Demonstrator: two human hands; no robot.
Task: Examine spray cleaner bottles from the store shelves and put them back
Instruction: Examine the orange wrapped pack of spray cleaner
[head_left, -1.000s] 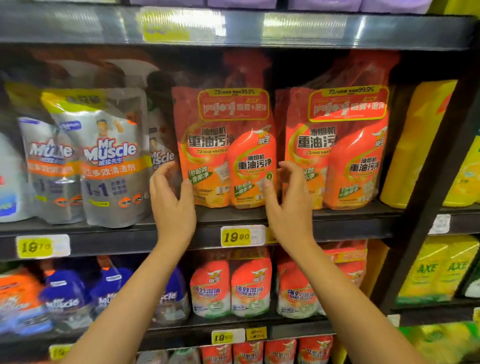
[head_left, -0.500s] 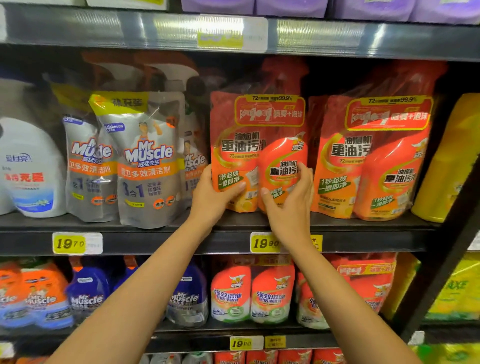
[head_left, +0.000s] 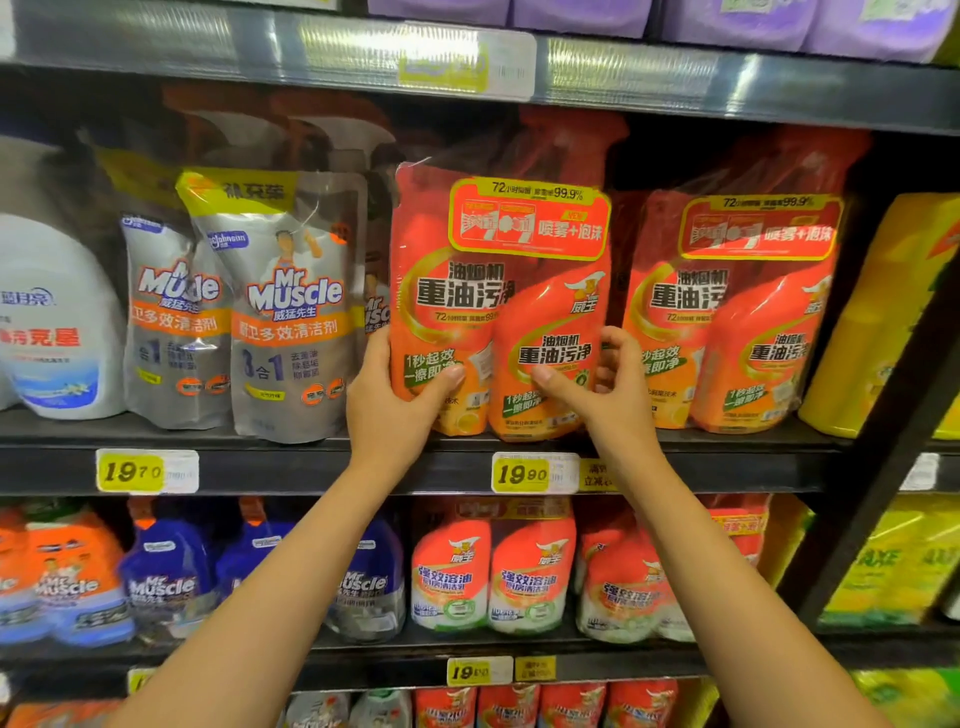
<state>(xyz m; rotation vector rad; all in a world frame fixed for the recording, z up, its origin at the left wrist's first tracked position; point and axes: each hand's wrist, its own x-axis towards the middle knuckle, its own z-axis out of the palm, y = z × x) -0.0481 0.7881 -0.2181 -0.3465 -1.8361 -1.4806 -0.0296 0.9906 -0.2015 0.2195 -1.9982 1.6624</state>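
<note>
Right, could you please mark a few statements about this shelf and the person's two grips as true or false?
1. The left grip and right grip both hold the orange plastic-wrapped twin pack of spray cleaner. True.
2. The yellow price tag under that pack reads 19.70. False: it reads 19.90.
3. A grey Mr Muscle refill pouch stands to the left of the held pack. True.
4. The goods on the top shelf are green. False: they are purple packs.
</note>
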